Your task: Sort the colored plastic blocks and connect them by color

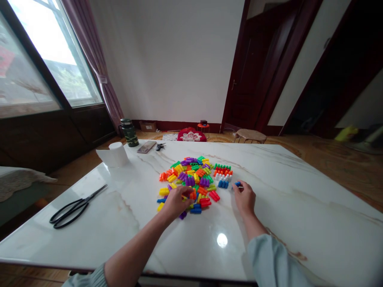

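A heap of colourful plastic toy blocks (190, 181), made of joined rounded tubes, lies in the middle of the table. My left hand (178, 202) reaches over its near side with thumb and fingers apart, around an orange block (193, 195); I cannot tell whether they touch it. To the right of the heap, my right hand (245, 198) pinches a small blue block (237, 184) just above the tabletop. Left of that hand stand short rows of pieces: green pieces (222, 166), orange and red ones, white pieces (224, 177), and blue pieces (223, 184) nearest me.
Black-handled scissors (78, 205) lie on the left of the white marbled table (299, 191). Farther back are a paper roll (117, 154), a camouflage flask (129, 132), a phone (146, 147) and keys (160, 147). A stool (250, 135) stands beyond the far edge.
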`<state>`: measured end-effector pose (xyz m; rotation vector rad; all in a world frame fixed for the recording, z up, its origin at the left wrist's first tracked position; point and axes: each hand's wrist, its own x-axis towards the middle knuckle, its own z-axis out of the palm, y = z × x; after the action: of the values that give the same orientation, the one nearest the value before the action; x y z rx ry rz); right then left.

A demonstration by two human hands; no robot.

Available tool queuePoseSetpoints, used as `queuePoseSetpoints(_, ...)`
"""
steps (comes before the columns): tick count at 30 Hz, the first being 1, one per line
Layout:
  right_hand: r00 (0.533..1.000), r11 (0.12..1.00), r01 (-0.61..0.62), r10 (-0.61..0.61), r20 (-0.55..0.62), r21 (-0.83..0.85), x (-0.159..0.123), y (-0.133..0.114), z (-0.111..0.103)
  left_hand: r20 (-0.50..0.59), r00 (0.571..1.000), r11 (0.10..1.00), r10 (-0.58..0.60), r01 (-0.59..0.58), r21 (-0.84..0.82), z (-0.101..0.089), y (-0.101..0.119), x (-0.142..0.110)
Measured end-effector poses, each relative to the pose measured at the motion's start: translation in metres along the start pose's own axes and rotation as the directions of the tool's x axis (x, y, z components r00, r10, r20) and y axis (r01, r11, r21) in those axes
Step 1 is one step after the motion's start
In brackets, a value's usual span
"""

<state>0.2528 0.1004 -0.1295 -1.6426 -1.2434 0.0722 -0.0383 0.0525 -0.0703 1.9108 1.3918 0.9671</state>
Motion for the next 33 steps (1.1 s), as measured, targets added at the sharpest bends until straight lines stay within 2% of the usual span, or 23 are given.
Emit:
queuePoseSetpoints(3, 0.997, 0.994, 0.058, -0.054, 0.051, -0.091, 0.001, 0.006, 0.004, 0.015, 1.0, 1.0, -0.009, 0.009, -0.013, 0.0, 0.0, 0.0)
queuePoseSetpoints(7, 0.992, 0.99, 0.067, -0.053, 0.116, -0.122, 0.002, 0.006, 0.006, 0.013, 1.0, 1.0, -0.012, 0.012, -0.023, 0.002, -0.001, -0.001)
queuePoseSetpoints(20, 0.992, 0.998, 0.057, -0.052, 0.115, -0.04, 0.003, -0.001, 0.01, 0.024, 0.999, 0.998, 0.048, -0.048, 0.031, 0.005, -0.014, 0.0)
queuePoseSetpoints(23, 0.994, 0.998, 0.049, -0.045, 0.095, -0.032, -0.001, -0.009, 0.006, 0.027, 0.998, 0.996, 0.058, -0.06, 0.068, 0.005, -0.012, 0.0)
queuePoseSetpoints(27, 0.999, 0.998, 0.036, -0.036, 0.0, -0.048, -0.005, -0.025, -0.003, 0.009, 0.998, 0.996, 0.064, -0.064, 0.055, 0.005, -0.01, -0.001)
queuePoseSetpoints(31, 0.997, 0.997, 0.069, -0.068, -0.027, 0.025, -0.007, -0.043, -0.012, 0.014, 0.999, 0.999, 0.046, -0.046, 0.013, 0.005, -0.007, 0.0)
queuePoseSetpoints(33, 0.996, 0.992, 0.094, -0.093, -0.015, 0.087, -0.009, -0.054, -0.016, -0.031, 0.999, 0.999, 0.01, -0.011, -0.036, 0.005, -0.006, 0.001)
